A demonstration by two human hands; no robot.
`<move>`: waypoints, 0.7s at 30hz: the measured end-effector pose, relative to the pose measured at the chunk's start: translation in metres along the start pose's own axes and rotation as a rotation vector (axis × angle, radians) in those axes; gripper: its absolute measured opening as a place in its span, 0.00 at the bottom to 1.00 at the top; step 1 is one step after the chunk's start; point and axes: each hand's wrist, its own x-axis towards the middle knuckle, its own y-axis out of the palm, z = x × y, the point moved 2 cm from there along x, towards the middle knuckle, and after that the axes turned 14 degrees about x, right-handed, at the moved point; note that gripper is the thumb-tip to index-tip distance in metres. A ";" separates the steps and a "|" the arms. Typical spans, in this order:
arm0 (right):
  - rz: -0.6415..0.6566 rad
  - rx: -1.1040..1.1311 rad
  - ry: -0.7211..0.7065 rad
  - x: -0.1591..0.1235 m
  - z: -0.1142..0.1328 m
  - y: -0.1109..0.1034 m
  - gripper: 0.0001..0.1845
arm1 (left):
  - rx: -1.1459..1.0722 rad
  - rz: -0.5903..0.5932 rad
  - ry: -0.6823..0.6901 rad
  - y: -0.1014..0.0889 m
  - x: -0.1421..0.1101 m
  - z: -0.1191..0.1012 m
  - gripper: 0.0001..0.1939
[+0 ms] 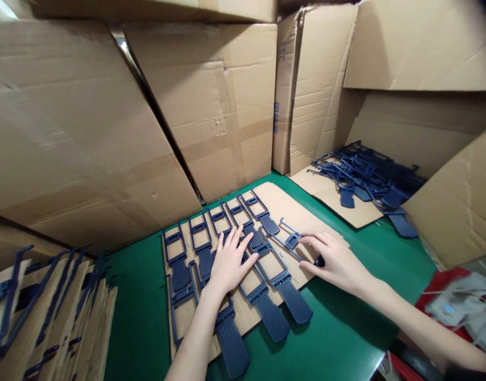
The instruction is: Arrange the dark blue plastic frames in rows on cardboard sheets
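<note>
Left hand (229, 262) on the rows, right hand (338, 262) on one frame (293, 241) at the three o'clock end of the sheet (293, 209).
Your left fingers lie spread apart over the middle frames (233, 346), clasping none, perhaps to keep them from sliding; your right thumb and fingers are clamped on the single frame, seemingly by its edges to leave its hooked end free; the others lie side by side in two rows, probably so they don't tangle; near-row paddles overhang the sheet towards five o'clock, apparently for want of room; at two o'clock a jumbled pile (370, 169) sits within reach on cardboard; at eight o'clock a stack (106, 317) of sheets carries similar frames; boxes (243, 95) wall off twelve o'clock, perhaps to bound the green table (137, 301).
</note>
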 end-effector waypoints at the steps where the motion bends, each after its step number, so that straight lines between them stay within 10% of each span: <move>1: 0.002 0.007 0.008 0.000 0.001 0.001 0.16 | -0.001 -0.002 0.001 0.000 0.000 0.000 0.27; 21: -0.059 -0.125 0.019 0.008 0.009 -0.002 0.13 | -0.026 0.000 -0.004 0.001 0.001 0.000 0.27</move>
